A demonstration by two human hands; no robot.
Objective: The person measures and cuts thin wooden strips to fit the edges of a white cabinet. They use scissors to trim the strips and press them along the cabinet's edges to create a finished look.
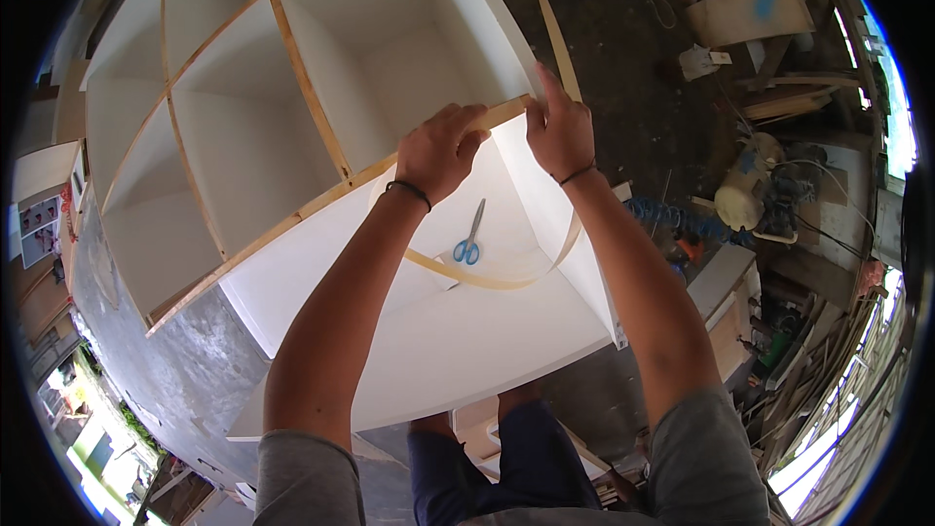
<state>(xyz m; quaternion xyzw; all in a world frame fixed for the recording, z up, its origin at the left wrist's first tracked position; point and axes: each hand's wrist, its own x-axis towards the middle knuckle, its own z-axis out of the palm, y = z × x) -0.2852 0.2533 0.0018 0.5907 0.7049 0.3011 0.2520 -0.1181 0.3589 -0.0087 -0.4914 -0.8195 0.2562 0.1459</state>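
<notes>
A white compartmented cabinet [390,68] with tan front edges lies before me. My left hand [438,151] is closed at its near edge, thumb and fingers pinching the tan edge banding strip [508,119] there. At the corner to the right, my right hand [562,131] grips the same edge with its thumb, the index finger stretched along the side panel. A loose length of the banding [487,282] hangs in a loop below my hands, and another part runs up past the right hand. Scissors [467,245] with blue handles lie on the white panel below.
A yellowish compressor-like machine [745,180] stands on the dark floor to the right, near a blue coiled hose [672,214]. Wooden boards [755,10] and scraps are piled along the right side. A grey, stained surface [166,331] lies left of the cabinet.
</notes>
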